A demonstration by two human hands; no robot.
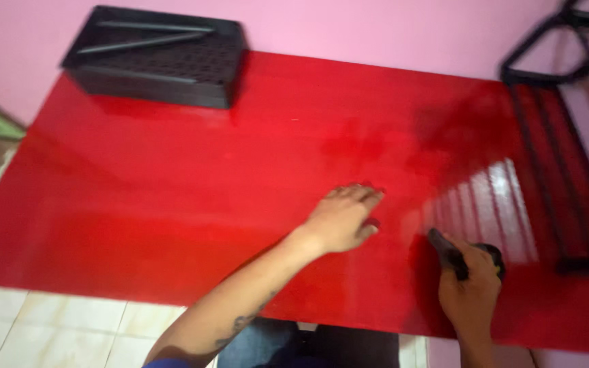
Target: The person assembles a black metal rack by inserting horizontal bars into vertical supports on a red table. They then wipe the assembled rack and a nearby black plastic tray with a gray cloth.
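One glossy red tabletop (172,184) carries two hands. The left hand (341,217) lies palm down near the middle, its grip apart, fingers flat on the red surface and holding nothing. The right hand (470,286), near right, has its grip clamped on one small dark handled tool (448,251), tip pointing far-left. One black perforated plastic box (158,58) sits at the far left. One black metal rack (567,157) stands at the right.

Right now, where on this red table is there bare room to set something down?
The red table is bare between the black perforated box and the left hand. Crowded at right: the right hand holds a dark tool beside the black metal rack.
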